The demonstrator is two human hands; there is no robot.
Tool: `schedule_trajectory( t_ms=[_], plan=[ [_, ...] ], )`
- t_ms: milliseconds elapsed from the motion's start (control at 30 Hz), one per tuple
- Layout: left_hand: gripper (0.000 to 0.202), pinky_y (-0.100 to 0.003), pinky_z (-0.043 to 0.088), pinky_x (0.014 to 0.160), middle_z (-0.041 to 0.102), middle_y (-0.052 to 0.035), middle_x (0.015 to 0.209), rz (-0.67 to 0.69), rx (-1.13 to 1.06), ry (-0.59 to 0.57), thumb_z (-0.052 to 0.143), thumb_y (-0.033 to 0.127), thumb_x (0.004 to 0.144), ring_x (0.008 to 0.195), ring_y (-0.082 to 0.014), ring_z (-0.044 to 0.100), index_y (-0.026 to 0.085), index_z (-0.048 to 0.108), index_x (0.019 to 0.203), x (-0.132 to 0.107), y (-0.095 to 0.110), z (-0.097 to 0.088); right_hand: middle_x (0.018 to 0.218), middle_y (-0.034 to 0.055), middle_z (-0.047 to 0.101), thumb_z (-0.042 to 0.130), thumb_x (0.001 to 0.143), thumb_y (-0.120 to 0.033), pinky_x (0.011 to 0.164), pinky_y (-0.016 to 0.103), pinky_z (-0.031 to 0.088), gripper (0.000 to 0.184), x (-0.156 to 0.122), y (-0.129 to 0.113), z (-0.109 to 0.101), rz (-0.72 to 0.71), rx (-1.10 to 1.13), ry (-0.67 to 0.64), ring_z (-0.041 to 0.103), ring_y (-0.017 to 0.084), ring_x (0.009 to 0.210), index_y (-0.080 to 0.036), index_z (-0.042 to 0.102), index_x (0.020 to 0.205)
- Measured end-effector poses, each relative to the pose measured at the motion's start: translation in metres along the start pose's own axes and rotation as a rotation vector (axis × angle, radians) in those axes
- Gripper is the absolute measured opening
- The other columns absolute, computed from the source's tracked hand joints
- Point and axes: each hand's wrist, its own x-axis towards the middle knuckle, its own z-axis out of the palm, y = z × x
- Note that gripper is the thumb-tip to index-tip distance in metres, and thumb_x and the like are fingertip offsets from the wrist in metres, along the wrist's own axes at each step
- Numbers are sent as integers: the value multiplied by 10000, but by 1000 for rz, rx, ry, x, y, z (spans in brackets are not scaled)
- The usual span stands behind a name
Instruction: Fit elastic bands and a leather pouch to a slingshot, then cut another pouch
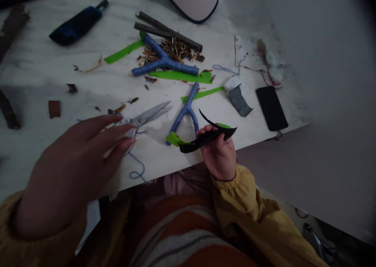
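Counting across the table (44, 67) — two blue-wrapped forked sticks: the big one (164, 61) and the small one (186, 112). Two bare brown sticks (167, 30) lie side by side. Three green strips (123, 51) lie flat — one pair of scissors (147, 116), one black phone (272, 108), one cap (190, 0), two hands.

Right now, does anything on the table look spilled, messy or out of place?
Yes. Loose bark shavings lie scattered around the large blue-wrapped forked stick, with stray chips toward the scissors under the left hand. A stained cloth lies crumpled by the phone. No damage is visible.
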Motion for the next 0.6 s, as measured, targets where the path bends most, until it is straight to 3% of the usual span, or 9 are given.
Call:
schedule_trajectory(
  t_ms=[67,133,233,400,600],
  plan=[
    [275,-399,486,936,591,-50,1250,85,-100,103,562,238,869,1094,-236,593,268,595,1141,-2,24,-2,880,-38,713,764,712,-415,903,340,541,205,-1,1,1,5,16,8,671,126,827,-294,674,851],
    [316,-369,498,919,631,-49,1157,242,-147,209,619,209,840,1035,-204,606,251,582,1151,1,47,0,885,-35,715,762,714,-414,906,346,543,203,-3,3,3,4,16,7,673,129,828,-293,674,851],
    [251,-374,507,858,660,-63,1015,279,-232,182,637,183,829,952,-206,610,203,607,1077,10,69,8,907,-25,716,744,732,-420,880,375,554,202,-6,4,6,6,0,-3,679,149,851,-295,664,869],
    [198,-364,507,768,657,-58,947,224,-286,211,641,146,818,854,-195,603,193,626,1009,16,78,23,924,-32,724,736,750,-391,877,363,556,173,-8,6,11,-6,24,-3,682,146,869,-303,667,882],
    [111,-360,474,716,659,-54,852,215,-245,274,632,87,797,777,-192,582,169,620,870,12,81,33,960,-47,740,744,753,-346,990,312,497,147,-10,9,16,11,91,23,679,115,941,-288,696,879]
  ],
)
